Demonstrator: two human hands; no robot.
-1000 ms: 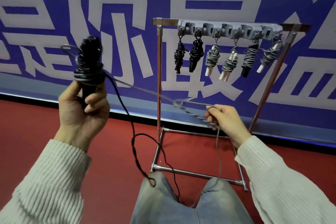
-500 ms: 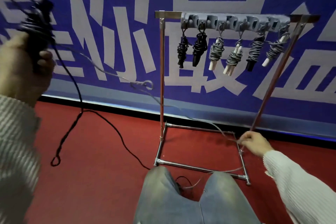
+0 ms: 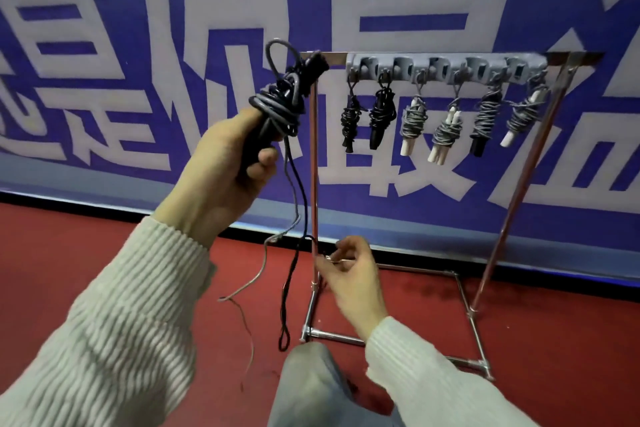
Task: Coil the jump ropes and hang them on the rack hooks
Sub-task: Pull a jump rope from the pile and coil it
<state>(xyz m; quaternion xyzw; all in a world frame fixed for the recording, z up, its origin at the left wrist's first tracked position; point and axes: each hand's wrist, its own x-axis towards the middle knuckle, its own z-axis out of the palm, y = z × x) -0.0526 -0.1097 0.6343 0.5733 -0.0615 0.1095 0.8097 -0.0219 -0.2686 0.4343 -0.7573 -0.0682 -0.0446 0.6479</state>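
My left hand [image 3: 221, 170] grips the black handles of a jump rope [image 3: 277, 107], held up in front of the rack's left post. Grey cord is wound around the handles in several turns, with a loop sticking up. Loose grey and black cord [image 3: 291, 253] hangs from the bundle down toward the floor. My right hand [image 3: 349, 267], lower and near the post's foot, pinches the cord between thumb and fingers. The metal rack [image 3: 314, 184] carries a grey hook bar [image 3: 446, 68] with several coiled ropes [image 3: 446, 128] hanging from it.
A blue wall banner with large white characters stands right behind the rack. The floor is red. My knees in grey trousers [image 3: 311, 388] show at the bottom, just in front of the rack's base frame [image 3: 464, 302].
My left hand swung the bundle far out to the left, then back in front of the rack post. My right hand moved down and left along the cord. The stretched cord now hangs slack.
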